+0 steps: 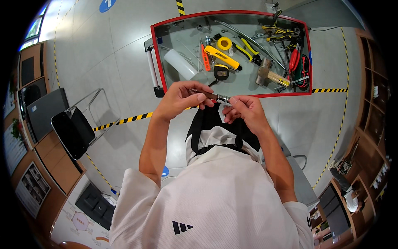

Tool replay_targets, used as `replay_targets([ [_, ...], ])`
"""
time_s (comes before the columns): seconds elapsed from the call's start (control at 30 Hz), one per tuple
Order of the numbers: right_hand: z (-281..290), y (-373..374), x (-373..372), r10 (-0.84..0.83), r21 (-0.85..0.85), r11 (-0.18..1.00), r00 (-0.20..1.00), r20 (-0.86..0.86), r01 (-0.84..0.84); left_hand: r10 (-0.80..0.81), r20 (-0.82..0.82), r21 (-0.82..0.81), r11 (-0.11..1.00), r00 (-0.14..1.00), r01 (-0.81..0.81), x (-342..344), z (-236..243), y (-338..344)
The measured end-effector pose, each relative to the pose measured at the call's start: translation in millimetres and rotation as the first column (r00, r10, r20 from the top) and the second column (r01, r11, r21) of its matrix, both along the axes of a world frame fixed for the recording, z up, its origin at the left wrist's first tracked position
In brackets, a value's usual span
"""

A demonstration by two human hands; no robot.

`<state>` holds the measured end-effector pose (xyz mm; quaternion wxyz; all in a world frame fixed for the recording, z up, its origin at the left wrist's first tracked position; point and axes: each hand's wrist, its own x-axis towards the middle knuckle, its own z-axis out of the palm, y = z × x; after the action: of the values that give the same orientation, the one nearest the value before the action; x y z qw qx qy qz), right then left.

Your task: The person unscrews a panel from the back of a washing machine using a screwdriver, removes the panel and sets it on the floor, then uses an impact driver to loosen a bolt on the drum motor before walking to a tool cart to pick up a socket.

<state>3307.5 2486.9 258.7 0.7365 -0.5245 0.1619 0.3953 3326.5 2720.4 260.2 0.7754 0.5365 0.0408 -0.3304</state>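
In front of my waist, my left hand (181, 98) is closed round a slim tool with a dark brown handle (210, 95). At its right end shows a shiny metal socket (222, 99), which the fingertips of my right hand (248, 111) pinch. Whether handle and socket are one joined piece I cannot tell. Both hands are just short of the near edge of a red-rimmed tool cart (174, 86). Closest to them on its top lies a black and yellow tape measure (222, 72).
On the cart lie a white cylinder (180, 64), a yellow utility knife (222, 57), a yellow tape roll (224, 43), a hammer (273, 76) and several pliers (282, 32). At left stands a black chair (74, 130). Another person (351, 200) is far off at lower right.
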Motion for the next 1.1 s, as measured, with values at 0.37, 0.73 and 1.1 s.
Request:
replay_targets([
  [0.37, 9, 11, -2, -0.015, 0.212, 0.975, 0.967, -0.255, 0.071, 0.235, -0.081, 0.015, 0.972, 0.969, -0.235, 6, -9, -26],
  [0.73, 8, 9, -4, 0.036, 0.309, 0.95, 0.964, -0.264, 0.049, 0.266, -0.045, 0.085, 0.961, 0.963, -0.261, 12, -9, -38],
  [1.1, -18, 14, -8, 0.044, 0.036, 0.999, 0.974, -0.223, -0.037, 0.283, -0.066, 0.21, 0.941, 0.957, -0.264, -9, -40, -30],
])
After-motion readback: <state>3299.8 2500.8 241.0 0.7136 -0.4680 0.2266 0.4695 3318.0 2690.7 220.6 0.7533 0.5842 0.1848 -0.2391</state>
